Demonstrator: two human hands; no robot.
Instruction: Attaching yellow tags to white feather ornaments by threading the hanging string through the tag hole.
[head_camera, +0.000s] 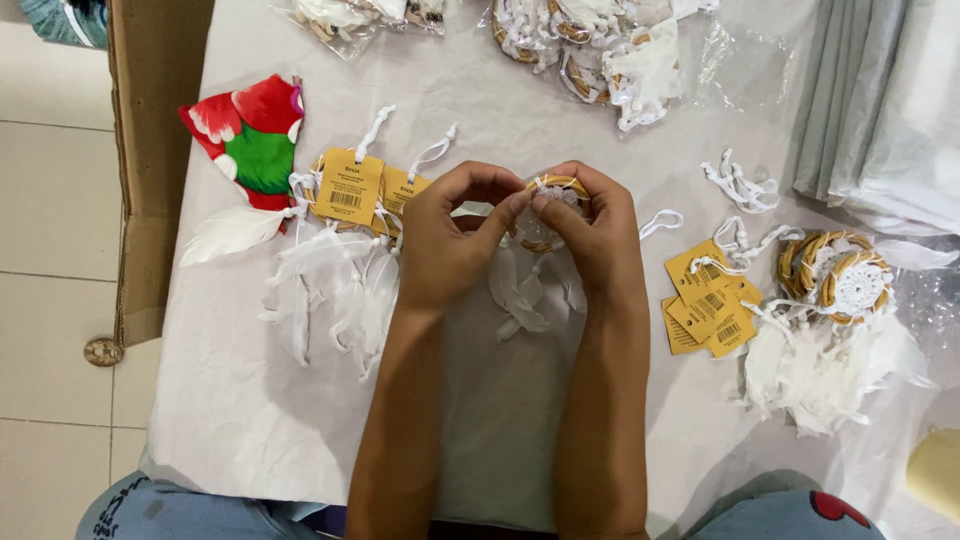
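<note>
White cloth-covered table (240, 400): work surface bearing everything listed. Brown cardboard box (150, 150): at the table's left edge. Clear plastic bags of finished white pieces (600, 45): far edge. Red, green and white patterned cloth (250, 135): upper left. Left hand (445, 240) and right hand (595, 235): fingertips of both pinching a small woven rattan ring with white crochet centre and white feathers (545, 215), held at table centre. Yellow paper tags (710, 300): right of the hands.

Bare forearms, no sleeves, no rings on the 2 hands; blue jeans (150, 510) below, a red patch (835, 506) on 1 knee.
</note>
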